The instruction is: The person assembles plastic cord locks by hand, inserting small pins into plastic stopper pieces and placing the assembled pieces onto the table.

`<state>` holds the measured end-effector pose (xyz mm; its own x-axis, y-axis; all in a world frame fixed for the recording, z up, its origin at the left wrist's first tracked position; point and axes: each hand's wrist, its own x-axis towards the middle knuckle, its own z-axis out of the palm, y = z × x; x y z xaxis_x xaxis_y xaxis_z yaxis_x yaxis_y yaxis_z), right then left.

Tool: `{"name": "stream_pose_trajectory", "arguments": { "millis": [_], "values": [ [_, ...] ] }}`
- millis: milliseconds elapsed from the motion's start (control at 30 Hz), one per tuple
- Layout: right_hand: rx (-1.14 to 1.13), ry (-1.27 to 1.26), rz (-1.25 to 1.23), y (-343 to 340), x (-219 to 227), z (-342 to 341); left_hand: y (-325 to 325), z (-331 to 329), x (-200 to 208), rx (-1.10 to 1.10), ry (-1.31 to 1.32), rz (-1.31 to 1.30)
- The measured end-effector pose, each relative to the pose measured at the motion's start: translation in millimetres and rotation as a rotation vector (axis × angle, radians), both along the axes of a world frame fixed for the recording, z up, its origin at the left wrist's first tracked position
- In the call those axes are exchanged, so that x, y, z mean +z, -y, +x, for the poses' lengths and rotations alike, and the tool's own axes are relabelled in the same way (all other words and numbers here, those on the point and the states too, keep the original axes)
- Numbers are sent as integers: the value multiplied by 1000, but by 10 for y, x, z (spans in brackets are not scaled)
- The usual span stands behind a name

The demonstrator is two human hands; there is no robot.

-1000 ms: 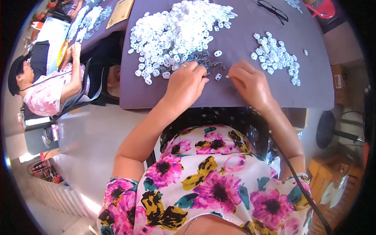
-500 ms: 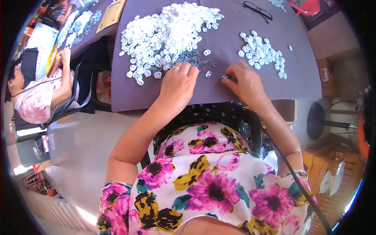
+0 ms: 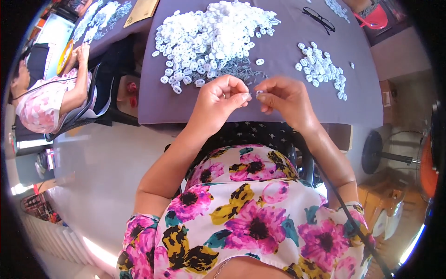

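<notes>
Above the near table edge, my two hands face each other with fingertips almost meeting. My right hand [image 3: 287, 98] pinches a small white oval plastic piece with two dark holes [image 3: 259, 93]. Thumb and fingertips are pressed together on my left hand [image 3: 219, 100], where a tiny greyish bit shows at the tips, too small to name for certain. Beyond the hands lies a big heap of the same white oval pieces [image 3: 209, 37]. Small thin dark grey screw-like pins [image 3: 239, 69] spread along its near right side. One loose white piece [image 3: 259, 61] sits apart from the heap.
A smaller group of white pieces [image 3: 320, 65] lies to the right on the dark-covered table [image 3: 278, 28]. Black eyeglasses [image 3: 319, 19] rest at the far right. Another person [image 3: 60, 95] sits at a table on the left. A fan [image 3: 371, 152] stands at right.
My left hand has lifted from the grey pins and moved right, its fingers pinched. My right hand has raised the white piece from the table toward it. The view has shifted slightly.
</notes>
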<state>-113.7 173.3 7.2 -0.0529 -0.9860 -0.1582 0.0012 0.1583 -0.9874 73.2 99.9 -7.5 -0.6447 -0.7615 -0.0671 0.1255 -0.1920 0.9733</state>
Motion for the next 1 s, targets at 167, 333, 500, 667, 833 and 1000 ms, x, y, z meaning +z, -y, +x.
{"name": "stream_pose_trajectory", "arguments": {
  "millis": [167,333,500,667,833,1000],
  "values": [
    [16,174,-113,-27,109,123,-117,46,175,18,-62,-55],
    [8,274,-133,-104,143,145,-162,67,248,13,-15,-265],
    [-8,322,-175,-171,101,169,-213,25,269,11,-19,-323],
    [-4,374,-192,-182,52,176,-230,2,280,7,-6,-317],
    [-16,378,-194,-180,67,168,-239,-34,282,44,-21,-293],
    [-5,389,-179,-164,48,174,-234,-45,265,37,-17,-307]
  ]
}}
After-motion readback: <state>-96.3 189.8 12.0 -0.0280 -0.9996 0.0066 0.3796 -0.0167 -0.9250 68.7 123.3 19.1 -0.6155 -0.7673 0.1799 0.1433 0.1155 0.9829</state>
